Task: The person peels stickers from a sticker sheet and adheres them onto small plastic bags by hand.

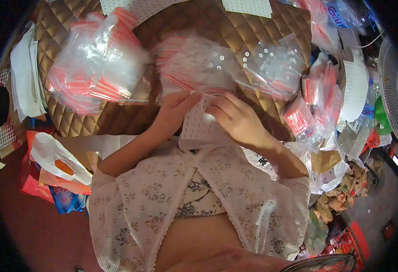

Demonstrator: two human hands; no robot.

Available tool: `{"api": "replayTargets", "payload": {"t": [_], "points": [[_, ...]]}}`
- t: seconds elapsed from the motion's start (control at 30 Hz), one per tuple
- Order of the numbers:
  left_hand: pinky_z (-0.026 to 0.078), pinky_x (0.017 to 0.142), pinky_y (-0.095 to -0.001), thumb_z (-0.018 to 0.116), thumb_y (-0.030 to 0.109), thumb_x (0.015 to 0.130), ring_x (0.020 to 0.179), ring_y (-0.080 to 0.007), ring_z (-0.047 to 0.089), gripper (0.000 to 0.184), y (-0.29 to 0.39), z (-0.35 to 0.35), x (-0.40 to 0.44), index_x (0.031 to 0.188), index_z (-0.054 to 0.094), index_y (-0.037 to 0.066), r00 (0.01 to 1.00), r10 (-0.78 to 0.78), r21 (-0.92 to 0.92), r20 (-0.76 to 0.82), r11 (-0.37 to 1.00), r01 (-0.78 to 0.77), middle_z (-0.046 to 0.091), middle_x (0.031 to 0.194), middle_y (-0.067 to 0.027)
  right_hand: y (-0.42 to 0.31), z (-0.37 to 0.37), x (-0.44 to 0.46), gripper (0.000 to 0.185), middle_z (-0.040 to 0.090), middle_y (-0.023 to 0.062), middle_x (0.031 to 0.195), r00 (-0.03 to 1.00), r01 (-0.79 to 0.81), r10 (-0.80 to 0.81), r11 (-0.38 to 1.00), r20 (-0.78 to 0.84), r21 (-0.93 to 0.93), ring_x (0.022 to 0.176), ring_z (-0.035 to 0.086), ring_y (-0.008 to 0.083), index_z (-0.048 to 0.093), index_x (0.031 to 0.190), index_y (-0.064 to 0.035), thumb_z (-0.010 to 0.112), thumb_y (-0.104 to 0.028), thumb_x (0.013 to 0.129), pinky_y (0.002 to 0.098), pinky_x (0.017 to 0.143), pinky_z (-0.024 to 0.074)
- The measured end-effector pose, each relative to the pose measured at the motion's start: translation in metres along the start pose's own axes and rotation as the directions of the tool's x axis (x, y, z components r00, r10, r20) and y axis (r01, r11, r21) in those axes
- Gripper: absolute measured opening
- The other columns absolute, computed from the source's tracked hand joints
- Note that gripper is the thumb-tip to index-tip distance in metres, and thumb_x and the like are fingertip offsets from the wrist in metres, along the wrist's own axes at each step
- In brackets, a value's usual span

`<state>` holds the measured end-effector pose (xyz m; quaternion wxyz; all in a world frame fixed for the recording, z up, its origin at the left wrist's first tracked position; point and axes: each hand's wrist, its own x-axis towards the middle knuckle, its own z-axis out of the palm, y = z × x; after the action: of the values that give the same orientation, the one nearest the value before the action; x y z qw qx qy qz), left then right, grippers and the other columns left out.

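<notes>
In front of my chest is a white sheet [200,124] printed with rows of small dark marks. My left hand [177,110] is closed on its upper left edge, thumb on top. The fingers of my right hand [236,117] are bent together at the sheet's upper right edge; what lies between their tips is hidden. Just beyond my hands lies a stack of clear zip bags [192,68] with red seal strips, with several small white round pieces on it. To its right, another group of clear bags [271,68] shows many white round pieces.
A big heap of red-striped zip bags [99,63] covers the left of the quilted brown surface [235,25]. More printed sheets [248,7] lie at the far edge. Bundled bags [316,97] and a fan [394,86] stand right; a carrier bag [58,158] sits left.
</notes>
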<state>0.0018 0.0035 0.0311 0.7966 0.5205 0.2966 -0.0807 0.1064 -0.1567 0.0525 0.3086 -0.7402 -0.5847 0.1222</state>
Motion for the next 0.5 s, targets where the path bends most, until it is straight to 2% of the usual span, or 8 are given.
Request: {"api": "replayTargets", "payload": {"t": [0.03, 0.07, 0.1, 0.13, 0.2, 0.3, 0.43, 0.5], "points": [[0.034, 0.051, -0.0305, 0.056, 0.021, 0.091, 0.054, -0.0111, 0.041, 0.032, -0.002, -0.003, 0.001, 0.071, 0.053, -0.003, 1.000, -0.002, -0.001, 0.002, 1.000, 0.002, 0.046, 0.057, -0.0057, -0.001, -0.004, 0.001, 0.011, 0.057, 0.0102, 0.091, 0.996, -0.050, 0.036, 0.983, 0.078, 0.177, 0.086, 0.058, 0.0284, 0.059, 0.086, -0.0052, 0.061, -0.001, 0.076, 0.0372, 0.072, 0.0483], [0.038, 0.054, -0.0299, 0.056, 0.020, 0.090, 0.058, -0.0143, 0.046, 0.026, -0.007, -0.009, 0.002, 0.076, 0.056, -0.002, 0.974, 0.213, 0.358, 0.079, 0.906, -0.227, 0.052, 0.065, -0.0055, 0.003, -0.017, 0.009, 0.011, 0.058, 0.0093, 0.088, 0.982, -0.168, 0.114, 0.897, 0.152, 0.409, 0.084, 0.059, 0.0258, 0.059, 0.086, -0.0051, 0.062, -0.001, 0.076, 0.0345, 0.071, 0.0484], [0.042, 0.058, -0.0292, 0.056, 0.018, 0.088, 0.062, -0.0176, 0.052, 0.020, -0.011, -0.012, 0.004, 0.082, 0.060, 0.000, 0.900, 0.375, 0.641, 0.224, 0.639, -0.426, 0.058, 0.073, -0.0054, 0.010, -0.030, 0.015, 0.010, 0.061, 0.0077, 0.086, 0.966, -0.253, 0.198, 0.845, 0.163, 0.471, 0.082, 0.060, 0.0206, 0.060, 0.087, -0.0040, 0.063, -0.003, 0.078, 0.0308, 0.070, 0.0477], [0.042, 0.058, -0.0292, 0.056, 0.018, 0.088, 0.062, -0.0176, 0.052, 0.020, -0.013, -0.009, 0.007, 0.082, 0.060, 0.000, 0.900, 0.373, 0.641, 0.224, 0.640, -0.425, 0.058, 0.073, -0.0054, 0.025, -0.032, 0.016, 0.007, 0.062, 0.0057, 0.086, 0.921, -0.385, 0.354, 0.770, 0.162, 0.509, 0.081, 0.059, 0.0153, 0.060, 0.088, -0.0031, 0.063, -0.004, 0.081, 0.0286, 0.070, 0.0469], [0.047, 0.074, -0.0315, 0.059, 0.018, 0.081, 0.085, -0.0235, 0.058, 0.020, -0.016, 0.003, 0.015, 0.096, 0.064, 0.005, 0.550, 0.665, 0.725, 0.506, 0.018, -0.688, 0.062, 0.096, -0.0057, 0.079, -0.029, 0.020, 0.013, 0.059, 0.0051, 0.089, 0.876, -0.425, 0.482, 0.744, 0.026, 0.515, 0.082, 0.056, 0.0122, 0.059, 0.090, -0.0035, 0.065, -0.001, 0.080, 0.0255, 0.071, 0.0465], [0.044, 0.088, -0.0377, 0.059, 0.020, 0.075, 0.104, -0.0224, 0.052, 0.030, -0.017, 0.014, 0.023, 0.103, 0.064, 0.008, 0.538, 0.587, 0.764, 0.605, -0.236, -0.601, 0.057, 0.110, -0.0062, 0.105, -0.017, 0.031, 0.024, 0.051, 0.0000, 0.090, 0.914, -0.347, 0.397, 0.659, 0.084, 0.667, 0.081, 0.051, 0.0086, 0.052, 0.093, -0.0031, 0.068, 0.001, 0.076, 0.0246, 0.070, 0.0448], [0.040, 0.094, -0.0401, 0.058, 0.020, 0.076, 0.110, -0.0251, 0.049, 0.033, -0.025, 0.014, 0.031, 0.106, 0.063, 0.007, 0.576, 0.530, 0.746, 0.623, -0.181, -0.640, 0.057, 0.111, -0.0080, 0.098, -0.006, 0.047, 0.030, 0.049, 0.0035, 0.088, 0.940, -0.342, 0.312, 0.874, 0.142, 0.345, 0.076, 0.052, 0.0126, 0.047, 0.089, -0.0034, 0.068, 0.005, 0.069, 0.0274, 0.067, 0.0452], [0.041, 0.093, -0.0393, 0.056, 0.020, 0.077, 0.110, -0.0258, 0.049, 0.033, -0.026, 0.013, 0.032, 0.106, 0.063, 0.006, 0.558, 0.550, 0.736, 0.621, -0.164, -0.657, 0.057, 0.112, -0.0093, 0.088, -0.008, 0.049, 0.031, 0.046, 0.0076, 0.081, 0.945, -0.325, 0.322, 0.945, -0.058, -0.042, 0.072, 0.052, 0.0171, 0.044, 0.085, -0.0034, 0.066, 0.008, 0.066, 0.0303, 0.065, 0.0441]]}}
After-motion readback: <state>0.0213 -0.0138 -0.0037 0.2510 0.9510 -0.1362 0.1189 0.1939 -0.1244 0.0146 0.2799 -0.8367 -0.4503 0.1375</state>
